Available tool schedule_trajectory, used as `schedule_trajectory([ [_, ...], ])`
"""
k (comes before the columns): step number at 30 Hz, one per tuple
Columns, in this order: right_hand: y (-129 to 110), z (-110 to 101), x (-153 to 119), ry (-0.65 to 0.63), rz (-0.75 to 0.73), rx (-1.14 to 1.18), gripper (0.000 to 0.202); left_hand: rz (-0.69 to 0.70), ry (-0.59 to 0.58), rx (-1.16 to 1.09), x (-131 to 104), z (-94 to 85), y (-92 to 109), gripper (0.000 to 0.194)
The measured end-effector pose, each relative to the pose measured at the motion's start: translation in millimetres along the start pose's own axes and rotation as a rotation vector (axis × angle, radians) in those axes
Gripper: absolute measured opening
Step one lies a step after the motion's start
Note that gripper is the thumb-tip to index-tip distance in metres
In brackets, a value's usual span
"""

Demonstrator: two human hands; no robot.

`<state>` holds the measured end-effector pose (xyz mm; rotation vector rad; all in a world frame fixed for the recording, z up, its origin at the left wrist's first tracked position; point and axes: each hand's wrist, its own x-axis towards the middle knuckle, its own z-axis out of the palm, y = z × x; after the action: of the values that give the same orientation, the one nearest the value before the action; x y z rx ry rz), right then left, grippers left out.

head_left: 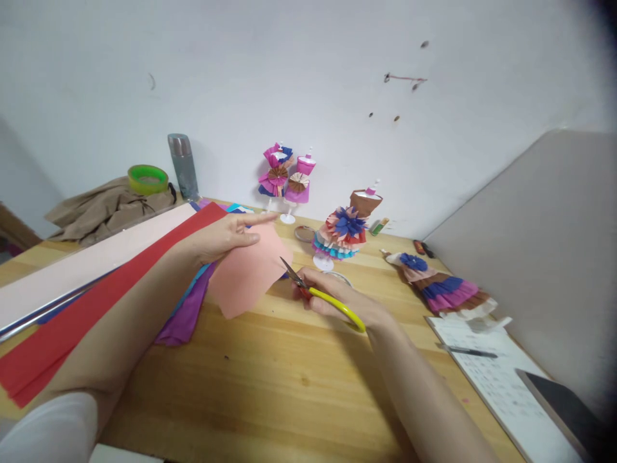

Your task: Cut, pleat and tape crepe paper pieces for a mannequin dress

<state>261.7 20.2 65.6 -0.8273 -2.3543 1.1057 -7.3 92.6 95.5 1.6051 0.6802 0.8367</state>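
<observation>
A salmon-pink sheet of paper (248, 276) hangs from my left hand (224, 235), pinched below the thumb while the index finger points out to the right. My right hand (328, 292) is closed on yellow-handled scissors (337, 303). Their blades point up and left, at the right edge of the pink sheet, and look slightly parted. Under my left forearm lie long red paper (120, 289) and purple paper (186, 315). Beyond my hands stands a small dress form (349, 225) with a brown top, a blue flower and ruffled layers.
Two smaller dressed forms (289, 177) stand by the wall. A flask (183, 167), green tape roll (148, 179) and brown cloth (96, 206) sit at the back left. On the right are a ruffled paper dress (443, 289), a notebook (491, 386), a pen (470, 352) and a dark device (563, 405).
</observation>
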Motion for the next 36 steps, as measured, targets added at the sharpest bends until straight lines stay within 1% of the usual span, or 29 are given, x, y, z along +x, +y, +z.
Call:
schedule_trajectory([
  [2, -0.4, 0.8, 0.6, 0.002, -0.006, 0.027, 0.054, -0.017, -0.016, 0.094, -1.1, 0.4, 1.7, 0.036],
  [4, -0.7, 1.5, 0.8, 0.002, -0.004, 0.059, 0.054, -0.057, -0.029, 0.157, -3.0, 1.2, 4.5, 0.032],
  [7, -0.9, 2.3, 0.7, 0.008, 0.002, 0.068, 0.054, -0.080, -0.047, 0.208, -5.9, 2.5, 8.9, 0.040],
  [10, -1.4, 2.9, 0.6, 0.015, 0.004, 0.069, 0.051, -0.041, -0.053, 0.265, -7.0, 3.3, 12.2, 0.046],
  [14, -1.5, 4.3, 0.8, 0.025, 0.007, 0.117, 0.049, -0.001, -0.040, 0.307, -6.7, 3.4, 14.4, 0.047],
  [19, 3.6, 6.6, 0.9, 0.045, 0.025, 0.175, 0.041, -0.051, -0.042, 0.360, -6.6, 3.0, 13.9, 0.051],
  [23, 3.6, 6.6, 1.4, 0.049, 0.027, 0.194, 0.043, -0.046, -0.052, 0.361, -6.5, 2.8, 12.5, 0.050],
  [28, -0.2, 6.1, 2.5, 0.074, 0.025, 0.152, 0.051, -0.041, -0.069, 0.387, -7.5, 4.0, 14.9, 0.051],
  [32, 2.2, 8.4, 3.8, 0.102, 0.004, 0.151, 0.056, -0.097, -0.106, 0.443, -9.1, 4.6, 20.6, 0.056],
  [36, 1.8, 9.8, 5.4, 0.117, 0.000, 0.160, 0.053, -0.158, -0.108, 0.429, -8.8, 3.0, 23.6, 0.058],
])
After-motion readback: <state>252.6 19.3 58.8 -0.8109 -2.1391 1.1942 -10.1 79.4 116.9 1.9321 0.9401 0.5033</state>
